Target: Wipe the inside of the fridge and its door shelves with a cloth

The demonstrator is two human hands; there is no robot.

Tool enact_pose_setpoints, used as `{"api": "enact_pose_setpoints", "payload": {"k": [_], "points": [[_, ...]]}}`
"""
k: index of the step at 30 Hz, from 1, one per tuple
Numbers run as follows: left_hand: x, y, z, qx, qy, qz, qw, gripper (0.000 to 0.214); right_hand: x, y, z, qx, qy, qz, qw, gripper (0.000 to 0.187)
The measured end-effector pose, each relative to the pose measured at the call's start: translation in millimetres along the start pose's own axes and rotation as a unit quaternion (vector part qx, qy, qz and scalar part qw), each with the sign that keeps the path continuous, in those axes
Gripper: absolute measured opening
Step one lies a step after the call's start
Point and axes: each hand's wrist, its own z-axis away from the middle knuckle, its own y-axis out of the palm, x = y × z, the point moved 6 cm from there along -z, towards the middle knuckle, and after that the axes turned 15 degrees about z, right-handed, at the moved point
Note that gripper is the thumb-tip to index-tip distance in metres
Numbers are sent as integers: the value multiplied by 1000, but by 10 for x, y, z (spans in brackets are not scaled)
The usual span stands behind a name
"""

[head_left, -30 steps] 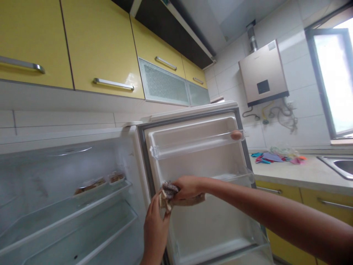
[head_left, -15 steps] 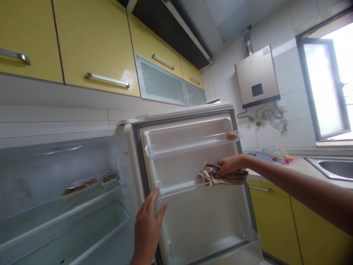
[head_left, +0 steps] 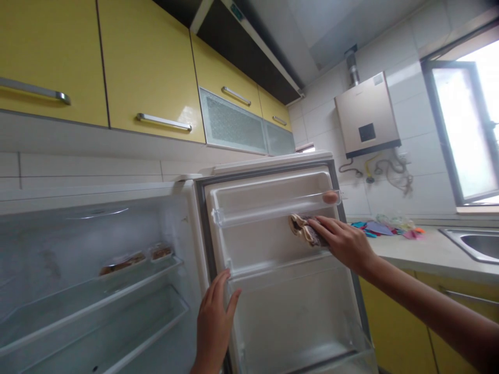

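The fridge door (head_left: pixel 268 306) stands wide open, its white inner side facing me. My right hand (head_left: pixel 343 240) presses a bunched brown and cream cloth (head_left: pixel 306 229) against the inner panel, between the top and middle door shelves. At the left edge of the door, my left hand (head_left: pixel 216 317) rests by the end of the clear middle shelf (head_left: pixel 273 272), fingers stretched and thumb apart, with nothing in it. Above the cloth, an egg (head_left: pixel 330 197) sits at the right end of the clear top shelf (head_left: pixel 268 208).
Two packs of food, a longer one (head_left: pixel 122 264) and a smaller one (head_left: pixel 160 252), lie on the upper glass shelf (head_left: pixel 93 301) inside the fridge. Right of the door, the counter (head_left: pixel 409 252) holds colourful cloths (head_left: pixel 380 228) and a steel sink (head_left: pixel 477 244). Yellow cabinets (head_left: pixel 152 67) hang above.
My right hand has lifted the cloth from the middle shelf's edge up onto the panel. My left hand keeps its place at the door edge. The view has shifted slightly.
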Motion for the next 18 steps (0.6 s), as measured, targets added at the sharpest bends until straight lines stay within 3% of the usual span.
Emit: {"api": "enact_pose_setpoints", "payload": {"k": [2, 3, 6, 8, 11, 14, 18], "points": [[2, -5, 0, -1, -8, 9, 1000, 40, -26, -2, 84, -56, 38, 17, 998, 57], [3, -8, 0, -1, -12, 14, 1000, 40, -43, 46, 81, -44, 64, 13, 997, 56], [2, -12, 2, 1, -20, 28, 999, 40, -65, 296, -54, 102, 163, -45, 980, 54], [-1, -10, 1, -1, -20, 34, 999, 40, -6, 432, -172, 197, 225, -129, 945, 52], [-7, -1, -5, -9, -12, 33, 999, 39, 221, 519, -354, 249, 277, -272, 887, 54], [-19, 17, -16, -15, 3, 21, 1000, 37, 546, 527, -521, 254, 255, -331, 872, 60], [-45, 37, -34, -16, 24, 7, 1000, 35, 1069, 476, -712, 294, 141, -380, 866, 64]]}}
